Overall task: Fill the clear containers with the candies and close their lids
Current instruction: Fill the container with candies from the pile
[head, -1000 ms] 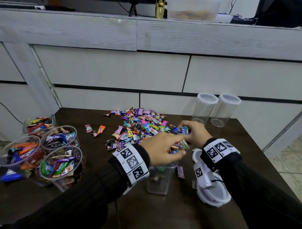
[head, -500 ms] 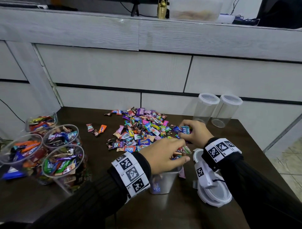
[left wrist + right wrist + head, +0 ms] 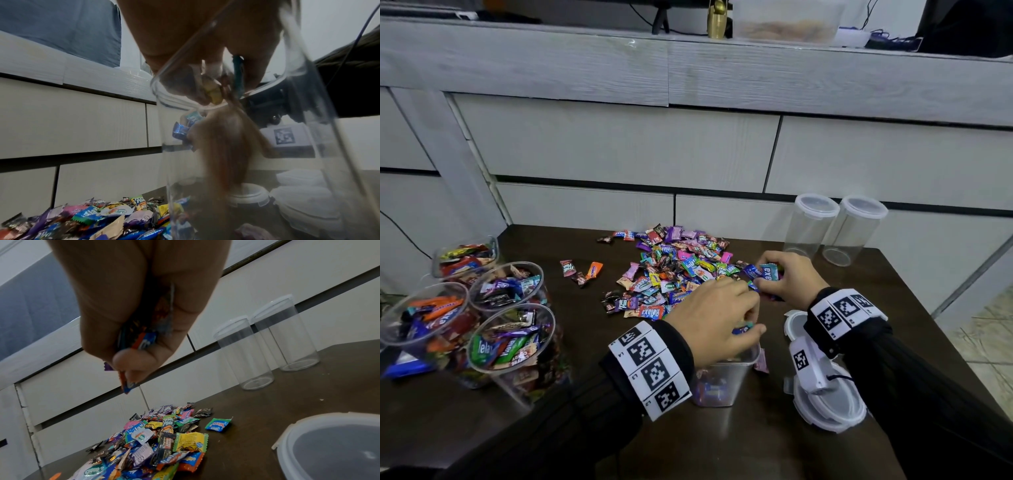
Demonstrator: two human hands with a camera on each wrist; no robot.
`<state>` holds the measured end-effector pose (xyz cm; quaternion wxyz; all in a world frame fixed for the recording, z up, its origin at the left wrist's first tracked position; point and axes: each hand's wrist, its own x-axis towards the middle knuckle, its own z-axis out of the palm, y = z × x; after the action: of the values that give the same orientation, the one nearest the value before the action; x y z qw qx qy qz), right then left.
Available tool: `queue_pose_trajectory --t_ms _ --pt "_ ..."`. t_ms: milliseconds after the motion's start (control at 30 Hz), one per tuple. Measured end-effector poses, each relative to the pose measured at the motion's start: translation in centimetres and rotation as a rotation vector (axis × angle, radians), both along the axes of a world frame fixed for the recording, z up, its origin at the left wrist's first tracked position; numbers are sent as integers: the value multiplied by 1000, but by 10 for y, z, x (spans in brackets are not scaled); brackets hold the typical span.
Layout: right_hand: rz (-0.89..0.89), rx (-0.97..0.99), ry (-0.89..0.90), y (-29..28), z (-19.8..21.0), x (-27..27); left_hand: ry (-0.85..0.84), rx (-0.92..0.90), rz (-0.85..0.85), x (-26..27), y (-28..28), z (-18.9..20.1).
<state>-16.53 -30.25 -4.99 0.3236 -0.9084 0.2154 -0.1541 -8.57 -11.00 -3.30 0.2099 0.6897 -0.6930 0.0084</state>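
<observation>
A pile of wrapped candies (image 3: 674, 270) (image 3: 164, 439) lies mid-table. My left hand (image 3: 722, 322) hovers over the mouth of a square clear container (image 3: 722, 383) (image 3: 267, 162), pinching a few candies (image 3: 216, 91) above its rim. A few candies lie at the container's bottom. My right hand (image 3: 784, 277) (image 3: 133, 337) is at the pile's right edge, its fingers curled round a bunch of candies (image 3: 141, 339). Two tall clear containers (image 3: 808, 226) (image 3: 246, 353) with lids on stand at the back right.
Several round clear tubs full of candies (image 3: 510, 342) stand at the left. White lids (image 3: 828, 404) (image 3: 333, 446) are stacked under my right wrist. A grey cabinet front (image 3: 619, 144) rises behind the table. A few stray candies (image 3: 582, 270) lie left of the pile.
My left hand has stayed over the square container while more candies show at its bottom. The right hand keeps gathering candies at the pile's right edge.
</observation>
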Motion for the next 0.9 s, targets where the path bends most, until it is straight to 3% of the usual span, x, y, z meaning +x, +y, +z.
queue_pose_trajectory --t_ms 200,367,567,667,767,900 --pt "0 44 -5 1 2 -1 2 5 21 4 2 -2" --pt "-7 -36 14 -1 4 0 -10 26 40 5 0 -3" --pt "-20 -19 -14 0 13 -3 121 -16 52 5 6 -1" --pt "-30 -105 0 2 28 -6 195 60 93 13 14 1" --pt "24 -69 -63 12 46 -9 252 227 142 26 19 2" --pt "151 -51 -154 43 59 -11 326 403 91 33 21 -2"
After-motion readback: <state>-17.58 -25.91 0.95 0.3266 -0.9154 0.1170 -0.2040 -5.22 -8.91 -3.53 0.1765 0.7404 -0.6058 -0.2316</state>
